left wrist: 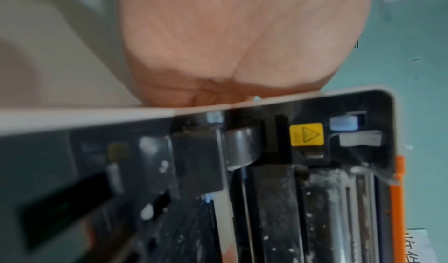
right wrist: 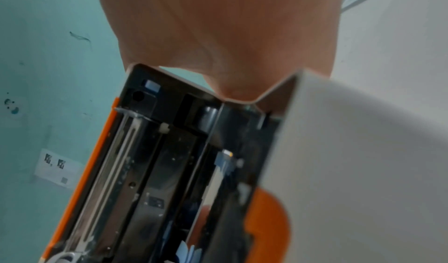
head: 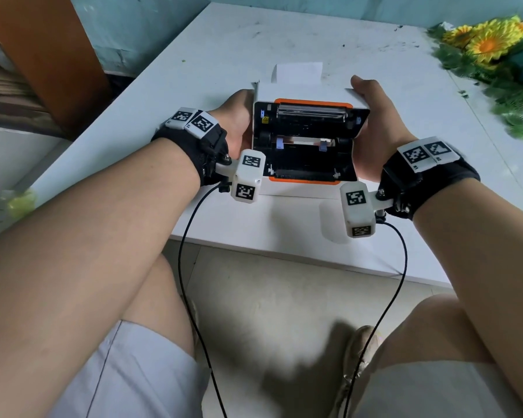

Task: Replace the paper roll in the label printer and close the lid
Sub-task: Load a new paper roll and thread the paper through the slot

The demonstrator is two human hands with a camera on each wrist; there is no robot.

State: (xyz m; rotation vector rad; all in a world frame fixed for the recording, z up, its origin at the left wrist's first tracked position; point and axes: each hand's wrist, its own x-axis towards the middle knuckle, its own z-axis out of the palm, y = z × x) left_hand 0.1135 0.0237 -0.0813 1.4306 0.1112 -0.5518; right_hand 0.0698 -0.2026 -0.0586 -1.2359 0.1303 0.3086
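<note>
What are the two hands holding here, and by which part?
Both hold the printer's open lid by its side edges: the left hand on the left edge, the right hand on the right. Fingers are mostly hidden behind it.

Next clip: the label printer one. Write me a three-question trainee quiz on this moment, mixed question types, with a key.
1. True or false: the label printer has its lid shut.
2. Which hands touch the printer? A) left hand only B) right hand only C) both
3. Fill in: the trim along the lid's edge is ____.

Key: 1 false, the lid is raised; 2 C, one hand on each side; 3 orange.
</note>
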